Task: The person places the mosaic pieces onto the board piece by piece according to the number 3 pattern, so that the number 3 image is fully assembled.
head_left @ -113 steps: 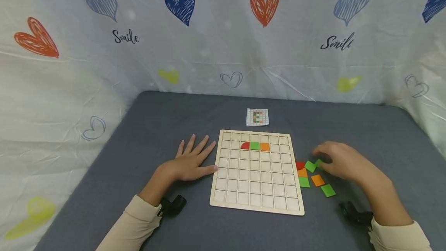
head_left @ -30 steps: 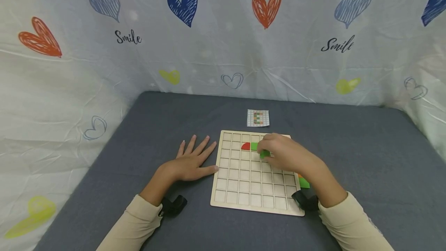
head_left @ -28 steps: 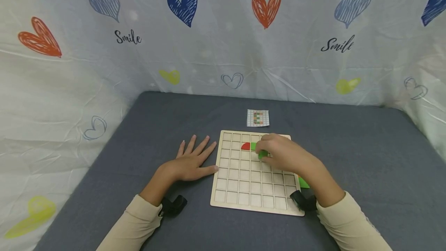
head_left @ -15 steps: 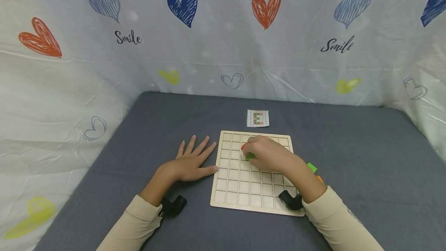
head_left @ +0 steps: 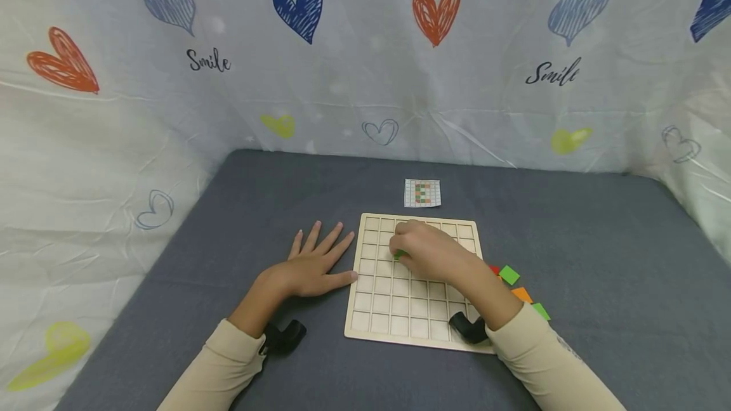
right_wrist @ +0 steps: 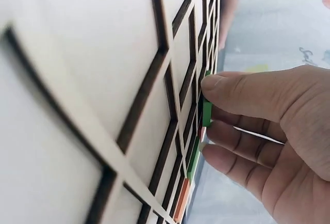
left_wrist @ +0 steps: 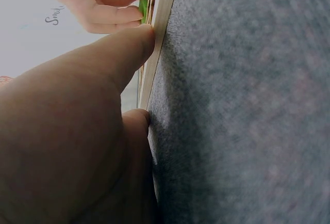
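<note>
My right hand (head_left: 425, 249) is over the upper part of the wooden grid board (head_left: 400, 322), pinching a green square tile (right_wrist: 207, 114) between thumb and fingers. In the right wrist view the tile stands at the grid, partly raised from it. Beyond it, another green tile (right_wrist: 194, 159) and an orange tile (right_wrist: 181, 199) sit in the board, with a sliver of a red tile between; in the head view my hand hides these. My left hand (head_left: 311, 269) rests on the table with fingers spread, its thumb against the board's left edge.
Right of the board lie loose tiles: a green one (head_left: 509, 274), an orange one (head_left: 522, 295), another green one (head_left: 540, 311) and a partly hidden red one (head_left: 495, 269). A small printed pattern card (head_left: 422, 193) lies behind the board. A white curtain (head_left: 354, 68) hangs behind.
My right hand has picked a green tile from the loose ones, carried it left onto the board and slid further left along the grid. My left hand stays put.
</note>
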The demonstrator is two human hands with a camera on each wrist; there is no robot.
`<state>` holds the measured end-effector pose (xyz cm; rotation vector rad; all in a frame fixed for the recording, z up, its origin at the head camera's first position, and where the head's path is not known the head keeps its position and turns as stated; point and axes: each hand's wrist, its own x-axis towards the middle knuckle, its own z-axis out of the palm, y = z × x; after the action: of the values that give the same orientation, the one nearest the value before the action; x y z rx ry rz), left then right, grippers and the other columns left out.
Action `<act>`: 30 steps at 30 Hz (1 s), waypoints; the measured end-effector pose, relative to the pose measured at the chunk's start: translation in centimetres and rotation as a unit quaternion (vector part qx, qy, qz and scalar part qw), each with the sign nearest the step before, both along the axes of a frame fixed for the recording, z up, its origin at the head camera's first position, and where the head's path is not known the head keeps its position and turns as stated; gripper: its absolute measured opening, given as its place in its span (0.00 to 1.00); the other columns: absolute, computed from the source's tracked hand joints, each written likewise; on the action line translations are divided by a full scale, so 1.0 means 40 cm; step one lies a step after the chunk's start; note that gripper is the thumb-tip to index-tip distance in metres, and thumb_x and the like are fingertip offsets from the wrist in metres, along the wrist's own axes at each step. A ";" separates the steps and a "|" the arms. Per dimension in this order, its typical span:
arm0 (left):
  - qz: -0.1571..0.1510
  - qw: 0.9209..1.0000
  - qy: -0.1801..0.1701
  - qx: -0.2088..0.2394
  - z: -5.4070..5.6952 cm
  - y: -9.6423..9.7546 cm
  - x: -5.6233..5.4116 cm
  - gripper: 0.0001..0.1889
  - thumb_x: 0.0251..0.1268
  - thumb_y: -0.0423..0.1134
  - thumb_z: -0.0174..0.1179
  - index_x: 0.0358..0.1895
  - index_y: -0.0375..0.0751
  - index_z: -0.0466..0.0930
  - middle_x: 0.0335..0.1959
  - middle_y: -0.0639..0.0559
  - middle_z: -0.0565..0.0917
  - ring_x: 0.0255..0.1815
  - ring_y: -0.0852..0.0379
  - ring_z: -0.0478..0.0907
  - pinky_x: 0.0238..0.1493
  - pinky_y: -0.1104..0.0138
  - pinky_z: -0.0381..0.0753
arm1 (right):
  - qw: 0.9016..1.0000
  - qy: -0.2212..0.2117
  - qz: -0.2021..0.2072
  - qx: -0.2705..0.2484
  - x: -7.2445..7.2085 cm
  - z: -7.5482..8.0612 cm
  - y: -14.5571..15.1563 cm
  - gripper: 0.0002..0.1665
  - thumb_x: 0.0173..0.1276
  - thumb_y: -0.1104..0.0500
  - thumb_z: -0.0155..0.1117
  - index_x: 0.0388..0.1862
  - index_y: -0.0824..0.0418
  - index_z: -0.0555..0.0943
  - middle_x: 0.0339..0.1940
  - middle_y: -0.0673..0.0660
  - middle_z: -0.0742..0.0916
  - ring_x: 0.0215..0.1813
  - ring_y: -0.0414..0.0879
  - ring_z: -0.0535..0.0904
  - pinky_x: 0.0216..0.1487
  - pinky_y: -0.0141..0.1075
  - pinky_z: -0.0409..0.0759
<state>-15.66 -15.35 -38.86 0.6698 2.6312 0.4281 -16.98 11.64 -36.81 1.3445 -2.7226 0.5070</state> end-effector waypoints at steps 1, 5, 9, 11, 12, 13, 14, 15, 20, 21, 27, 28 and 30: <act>-0.001 1.000 0.001 -0.002 0.003 0.001 0.001 0.45 0.72 0.70 0.45 0.83 0.54 0.42 0.83 0.49 0.37 0.79 0.39 0.23 0.72 0.40 0.22 | 1.000 0.001 -0.001 0.000 0.000 0.000 -0.001 0.10 0.58 0.72 0.73 0.28 0.58 0.84 0.29 0.50 0.81 0.33 0.43 0.76 0.38 0.37 0.78; -0.002 1.000 0.002 -0.005 0.008 0.000 0.003 0.44 0.73 0.69 0.46 0.83 0.54 0.42 0.83 0.49 0.37 0.79 0.38 0.23 0.72 0.39 0.23 | 1.000 -0.008 -0.007 -0.002 0.001 0.001 -0.004 0.10 0.59 0.72 0.72 0.27 0.58 0.84 0.29 0.50 0.81 0.32 0.42 0.76 0.37 0.36 0.77; -0.002 1.000 0.002 -0.001 0.005 -0.003 0.003 0.44 0.73 0.70 0.45 0.83 0.53 0.42 0.83 0.48 0.37 0.79 0.38 0.23 0.72 0.40 0.23 | 1.000 -0.021 -0.016 0.001 0.007 0.002 -0.005 0.09 0.60 0.73 0.72 0.30 0.59 0.86 0.31 0.51 0.82 0.34 0.43 0.79 0.38 0.36 0.79; -0.001 1.000 0.002 0.003 0.002 -0.005 0.002 0.45 0.72 0.71 0.44 0.83 0.53 0.42 0.83 0.48 0.37 0.79 0.39 0.23 0.72 0.40 0.22 | 0.999 -0.025 -0.023 0.006 0.012 0.004 -0.003 0.11 0.59 0.75 0.71 0.33 0.60 0.87 0.34 0.52 0.84 0.37 0.45 0.81 0.40 0.37 0.81; -0.001 1.000 0.002 0.004 0.000 -0.005 0.002 0.45 0.72 0.71 0.43 0.83 0.53 0.42 0.83 0.48 0.37 0.79 0.39 0.22 0.72 0.40 0.22 | 0.999 -0.027 -0.026 0.007 0.014 0.005 -0.002 0.13 0.58 0.76 0.70 0.34 0.60 0.87 0.35 0.53 0.84 0.39 0.46 0.82 0.42 0.37 0.81; -0.002 1.000 0.003 0.008 -0.001 -0.006 0.002 0.45 0.72 0.72 0.43 0.83 0.54 0.42 0.83 0.48 0.37 0.79 0.39 0.22 0.72 0.40 0.21 | 0.999 -0.029 -0.030 0.008 0.017 0.006 0.000 0.14 0.58 0.78 0.69 0.36 0.60 0.88 0.36 0.53 0.85 0.40 0.47 0.83 0.43 0.38 0.82; -0.003 1.000 0.005 0.010 -0.004 -0.006 0.001 0.45 0.71 0.72 0.43 0.83 0.54 0.42 0.83 0.48 0.38 0.79 0.39 0.22 0.72 0.40 0.21 | 0.999 -0.031 -0.032 0.008 0.020 0.006 0.002 0.16 0.58 0.78 0.68 0.37 0.60 0.88 0.37 0.53 0.86 0.42 0.47 0.83 0.44 0.38 0.82; -0.004 1.000 0.006 0.011 -0.006 -0.007 0.001 0.46 0.71 0.73 0.42 0.83 0.54 0.42 0.83 0.49 0.37 0.79 0.39 0.22 0.71 0.41 0.21 | 0.999 -0.032 -0.034 0.009 0.022 0.006 0.006 0.17 0.58 0.79 0.67 0.38 0.60 0.88 0.38 0.53 0.86 0.43 0.48 0.84 0.46 0.39 0.82; -0.004 1.000 0.011 0.018 -0.019 -0.009 -0.002 0.47 0.69 0.75 0.42 0.83 0.56 0.42 0.83 0.50 0.37 0.79 0.40 0.21 0.71 0.40 0.20 | 0.999 -0.030 -0.036 0.004 0.041 0.009 0.036 0.17 0.61 0.78 0.65 0.41 0.60 0.88 0.41 0.53 0.87 0.47 0.48 0.83 0.50 0.40 0.81; -0.003 1.000 0.011 0.020 -0.021 -0.008 -0.003 0.47 0.69 0.75 0.42 0.83 0.57 0.42 0.83 0.51 0.37 0.79 0.41 0.21 0.71 0.40 0.20 | 0.999 -0.025 -0.038 0.002 0.046 0.008 0.045 0.17 0.61 0.78 0.64 0.41 0.60 0.88 0.41 0.53 0.87 0.47 0.48 0.83 0.50 0.41 0.81; 0.002 1.000 0.010 0.011 -0.016 -0.007 -0.002 0.47 0.68 0.75 0.42 0.83 0.57 0.42 0.83 0.52 0.37 0.79 0.41 0.21 0.72 0.42 0.20 | 0.997 -0.016 -0.078 -0.013 0.078 0.010 0.119 0.18 0.63 0.77 0.61 0.42 0.60 0.88 0.41 0.51 0.87 0.47 0.48 0.81 0.49 0.43 0.79; 0.003 1.000 0.007 0.009 -0.015 -0.007 -0.002 0.47 0.68 0.75 0.42 0.83 0.58 0.41 0.83 0.52 0.37 0.79 0.41 0.22 0.72 0.42 0.19 | 0.996 -0.019 -0.088 -0.014 0.083 0.011 0.133 0.17 0.63 0.77 0.62 0.43 0.60 0.88 0.42 0.52 0.87 0.47 0.48 0.81 0.48 0.43 0.80; 0.004 1.000 0.006 0.007 -0.013 -0.008 -0.002 0.47 0.69 0.75 0.43 0.83 0.57 0.41 0.83 0.52 0.37 0.79 0.41 0.22 0.72 0.42 0.20 | 0.994 -0.021 -0.104 -0.011 0.092 0.013 0.161 0.16 0.64 0.75 0.63 0.44 0.60 0.88 0.42 0.52 0.87 0.47 0.48 0.81 0.47 0.44 0.80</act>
<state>-15.73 -15.66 -39.37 0.6692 2.6444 0.4464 -13.32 18.07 -36.29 1.0390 -2.8384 0.5512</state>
